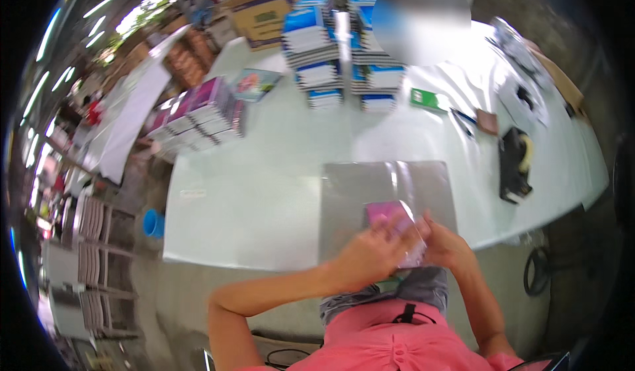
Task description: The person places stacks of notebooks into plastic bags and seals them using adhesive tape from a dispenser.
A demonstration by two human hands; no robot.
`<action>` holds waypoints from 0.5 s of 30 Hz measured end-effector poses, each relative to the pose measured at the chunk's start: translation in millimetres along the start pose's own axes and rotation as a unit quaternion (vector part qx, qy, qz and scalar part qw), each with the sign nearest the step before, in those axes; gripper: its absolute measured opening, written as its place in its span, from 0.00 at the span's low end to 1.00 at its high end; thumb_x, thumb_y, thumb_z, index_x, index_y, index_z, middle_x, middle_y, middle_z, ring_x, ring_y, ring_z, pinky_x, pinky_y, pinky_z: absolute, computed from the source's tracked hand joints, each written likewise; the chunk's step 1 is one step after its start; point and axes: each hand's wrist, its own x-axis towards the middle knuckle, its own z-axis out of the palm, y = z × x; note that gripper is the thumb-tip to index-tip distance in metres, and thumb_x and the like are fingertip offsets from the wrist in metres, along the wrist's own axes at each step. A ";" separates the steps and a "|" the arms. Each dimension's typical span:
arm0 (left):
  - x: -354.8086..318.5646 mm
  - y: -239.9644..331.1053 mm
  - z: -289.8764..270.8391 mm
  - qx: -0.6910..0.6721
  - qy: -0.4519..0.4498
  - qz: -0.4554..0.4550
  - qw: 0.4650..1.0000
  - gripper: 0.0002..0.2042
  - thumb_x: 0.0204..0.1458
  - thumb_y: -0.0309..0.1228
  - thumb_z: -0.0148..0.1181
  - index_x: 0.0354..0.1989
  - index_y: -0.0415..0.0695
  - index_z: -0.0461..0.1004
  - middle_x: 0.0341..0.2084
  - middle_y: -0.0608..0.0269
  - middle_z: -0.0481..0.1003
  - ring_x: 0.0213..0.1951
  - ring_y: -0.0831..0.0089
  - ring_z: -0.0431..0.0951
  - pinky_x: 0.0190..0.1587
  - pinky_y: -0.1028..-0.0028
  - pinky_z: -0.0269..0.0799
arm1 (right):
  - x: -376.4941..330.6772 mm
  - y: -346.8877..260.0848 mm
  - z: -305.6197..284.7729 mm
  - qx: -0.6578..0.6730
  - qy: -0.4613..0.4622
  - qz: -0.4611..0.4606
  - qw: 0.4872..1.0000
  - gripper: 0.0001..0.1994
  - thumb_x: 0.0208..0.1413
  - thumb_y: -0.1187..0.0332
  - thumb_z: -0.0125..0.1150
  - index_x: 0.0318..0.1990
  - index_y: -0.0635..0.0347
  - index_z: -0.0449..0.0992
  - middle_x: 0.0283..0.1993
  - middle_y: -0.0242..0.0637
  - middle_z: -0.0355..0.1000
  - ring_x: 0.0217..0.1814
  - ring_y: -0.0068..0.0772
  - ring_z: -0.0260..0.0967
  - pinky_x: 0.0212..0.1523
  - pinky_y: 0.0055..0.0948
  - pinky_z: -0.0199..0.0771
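Note:
A small pink and purple notebook point(383, 210) with a glossy, plastic-like shine lies at the table's near edge, in front of my body. Across its cover my left hand point(370, 248) reaches from the left, fingers stretched out and slightly blurred. My right hand point(444, 242) grips the notebook's right edge, with thumb and fingers closed there. Both hands hide much of the notebook. Beneath it is a grey rectangular mat or sheet point(354, 184), shiny along its right part.
Tall stacks of blue and white notebooks point(311, 40) stand at the back. Purple notebooks point(198, 110) are piled at the left. A black tape dispenser point(514, 166), pens point(462, 121) and a green pack point(428, 98) lie rightward on the white table point(245, 219). A blue bucket point(153, 223) stands beyond the left edge.

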 end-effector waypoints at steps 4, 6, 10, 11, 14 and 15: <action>-22.5 -8.7 12.1 0.012 0.067 0.125 0.990 0.42 0.42 0.35 0.65 0.69 0.50 0.53 0.67 0.56 0.56 0.67 0.57 0.56 0.68 0.53 0.48 | 5.1 3.2 13.8 -0.160 -0.006 -0.009 0.987 0.14 0.59 0.66 0.60 0.44 0.69 0.73 0.38 0.38 0.73 0.39 0.32 0.73 0.45 0.38 0.77; -46.4 -44.6 14.8 -0.290 0.078 -0.078 0.951 0.40 0.51 0.38 0.61 0.71 0.50 0.47 0.69 0.52 0.48 0.70 0.56 0.47 0.69 0.53 0.42 | 10.2 6.5 45.5 -0.244 0.032 -0.053 0.968 0.18 0.55 0.65 0.65 0.46 0.73 0.72 0.42 0.41 0.74 0.42 0.30 0.74 0.45 0.34 0.77; -138.3 -183.7 30.4 -0.015 0.176 -0.398 0.900 0.42 0.52 0.40 0.62 0.71 0.45 0.43 0.69 0.45 0.48 0.71 0.48 0.42 0.68 0.53 0.44 | 35.0 4.0 110.8 -0.239 0.022 -0.102 0.965 0.19 0.52 0.66 0.67 0.47 0.70 0.73 0.40 0.36 0.75 0.40 0.29 0.73 0.40 0.30 0.75; -155.1 -207.4 32.0 0.009 0.154 -0.463 0.873 0.40 0.54 0.44 0.59 0.71 0.46 0.45 0.69 0.44 0.48 0.70 0.45 0.43 0.67 0.50 0.43 | 56.1 -7.0 112.6 -0.265 -0.026 -0.094 0.959 0.22 0.51 0.65 0.68 0.49 0.73 0.71 0.43 0.39 0.74 0.41 0.30 0.74 0.43 0.30 0.75; -223.8 -251.3 49.6 0.081 0.160 -0.539 0.823 0.35 0.57 0.49 0.54 0.70 0.48 0.50 0.68 0.45 0.50 0.69 0.42 0.45 0.66 0.46 0.43 | 100.2 -8.8 173.8 -0.297 -0.119 -0.131 0.938 0.23 0.51 0.64 0.68 0.48 0.74 0.71 0.42 0.39 0.74 0.40 0.29 0.73 0.42 0.29 0.75; -239.4 -258.0 55.0 0.119 0.181 -0.541 0.813 0.33 0.57 0.51 0.52 0.69 0.49 0.54 0.67 0.47 0.52 0.68 0.42 0.46 0.66 0.46 0.44 | 115.4 -8.6 198.7 -0.295 -0.138 -0.135 0.936 0.23 0.50 0.63 0.69 0.47 0.73 0.72 0.40 0.37 0.74 0.38 0.27 0.73 0.40 0.28 0.74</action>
